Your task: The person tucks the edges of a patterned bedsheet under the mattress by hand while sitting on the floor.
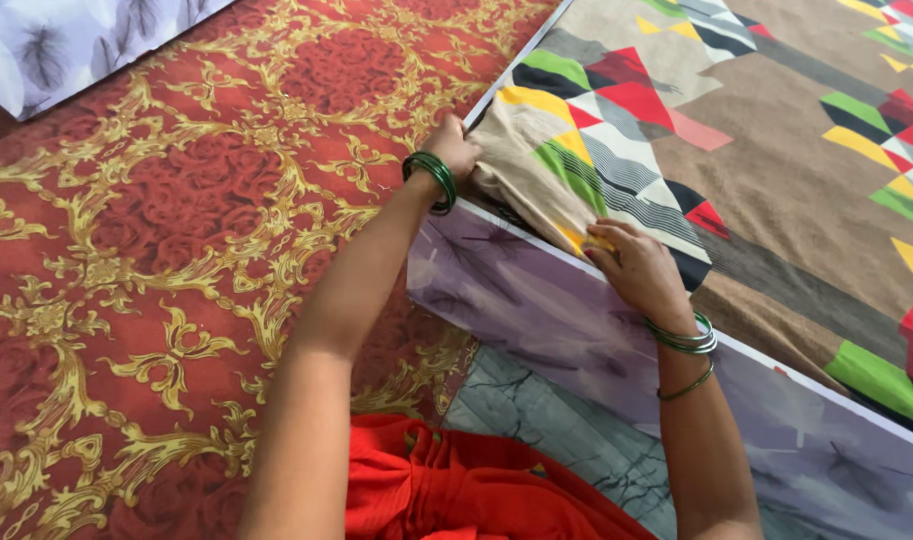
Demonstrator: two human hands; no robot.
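Pinching the brown bedsheet [776, 190] with both hands, I have it bunched along the mattress edge at the middle of the frame. My left hand [454, 147] sits just above centre, its grip clenched on a gathered fold of the sheet right at the mattress corner. My right hand [641, 270] is lower and to the right, its fingers closed on the sheet's hem where a yellow patch shows. The sheet itself spreads across the upper right of the frame, brown with bright triangles of red, green, yellow and black, and striped grey bands.

Counting what I can see: one sheet, one mattress [536, 310], two hands. On my left wrist there is a stack of green bangles [433, 178]; on my right wrist another stack of green bangles [684, 340] plus one thin green bangle [688, 385] lower on the forearm.

Below my hands the mattress side shows a pale purple cover with a dark feather print. A red and gold patterned carpet [176, 280] fills the left half of the frame. At the upper left corner lies a white cloth with grey feather print [66, 40]. My orange garment [456, 485] bunches at the bottom centre, beside a strip of grey marbled floor [556, 430]. My own forearms cross over the carpet and the mattress side, hiding parts of both.
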